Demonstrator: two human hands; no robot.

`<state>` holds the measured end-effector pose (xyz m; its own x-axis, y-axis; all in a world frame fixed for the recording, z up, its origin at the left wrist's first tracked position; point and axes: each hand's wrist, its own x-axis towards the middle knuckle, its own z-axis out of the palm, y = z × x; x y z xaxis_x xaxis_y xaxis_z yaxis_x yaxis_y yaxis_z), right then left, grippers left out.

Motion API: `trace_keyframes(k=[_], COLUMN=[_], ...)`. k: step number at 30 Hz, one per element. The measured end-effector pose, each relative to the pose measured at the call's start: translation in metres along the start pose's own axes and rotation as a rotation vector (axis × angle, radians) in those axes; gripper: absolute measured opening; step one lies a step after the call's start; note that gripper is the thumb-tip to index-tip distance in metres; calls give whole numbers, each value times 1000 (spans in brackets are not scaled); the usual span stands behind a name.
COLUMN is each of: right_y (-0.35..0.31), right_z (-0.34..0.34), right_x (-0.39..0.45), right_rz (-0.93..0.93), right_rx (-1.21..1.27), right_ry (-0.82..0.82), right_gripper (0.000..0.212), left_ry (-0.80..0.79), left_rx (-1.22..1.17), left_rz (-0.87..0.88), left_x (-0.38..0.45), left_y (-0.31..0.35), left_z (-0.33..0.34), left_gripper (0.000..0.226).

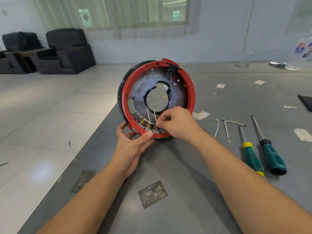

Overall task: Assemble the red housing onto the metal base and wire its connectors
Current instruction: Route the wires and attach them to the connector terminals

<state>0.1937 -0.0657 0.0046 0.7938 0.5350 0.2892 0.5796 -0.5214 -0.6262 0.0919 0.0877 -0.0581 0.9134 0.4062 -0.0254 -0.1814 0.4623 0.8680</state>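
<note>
Your right hand (175, 124) pinches a white wire (154, 114) between thumb and fingers (162, 119), right at the brass connectors (148, 125) on the lower rim of the red housing (191, 92). Your left hand (133, 146) grips that same rim from below, thumb pressed on the red edge beside the connectors, holding the housing tilted up on the table (168, 166). The metal base (143, 86) already sits inside the housing. Push the terminal straight onto its tab, not at an angle, and keep the left grip firm so the rim does not rock. To the right of the housing lie spare wires (227, 128) and two green-handled screwdrivers (265, 152).
</note>
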Motion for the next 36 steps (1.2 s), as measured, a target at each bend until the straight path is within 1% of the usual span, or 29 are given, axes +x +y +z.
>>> trace_keyframes(k=[4, 13, 19, 21, 23, 25, 27, 29, 31, 33, 36], right_y=[0, -3, -1, 1, 6, 10, 16, 22, 28, 34, 37], right_z=[3, 8, 4, 1, -2, -3, 1, 5, 6, 7, 7], right_x=[0, -1, -2, -1, 0, -3, -9, -15, -17, -18, -19], right_rz=[1, -33, -53, -85, -151, -248, -358, -437, -477, -486, -486], right_rx=[-2, -31, -6, -8, -65, -202, -402, -467, -436, -448, -467], right_ry=[-24, -18, -26, 19, 138, 265, 365, 383, 358, 303, 219], right_gripper=[10, 10, 10, 12, 12, 14, 16, 16, 13, 15, 21], left_ry=[-2, 35, 30, 34, 34, 36, 30, 14, 7, 37, 81], left_rx=[5, -11, -12, -15, -41, -65, -65, -28, -7, -27, -39], left_rz=[11, 16, 9, 7, -1, -10, -5, 6, 15, 9, 1], left_x=[-1, -3, -2, -2, 0, 0, 0, 0, -1, -1, 0], left_y=[0, 2, 2, 2, 2, 2, 2, 3, 5, 7, 9], left_z=[1, 5, 5, 5, 4, 3, 2, 2, 2, 1, 1], left_gripper=[98, 92, 93, 95, 97, 97, 89, 73, 56, 44, 39])
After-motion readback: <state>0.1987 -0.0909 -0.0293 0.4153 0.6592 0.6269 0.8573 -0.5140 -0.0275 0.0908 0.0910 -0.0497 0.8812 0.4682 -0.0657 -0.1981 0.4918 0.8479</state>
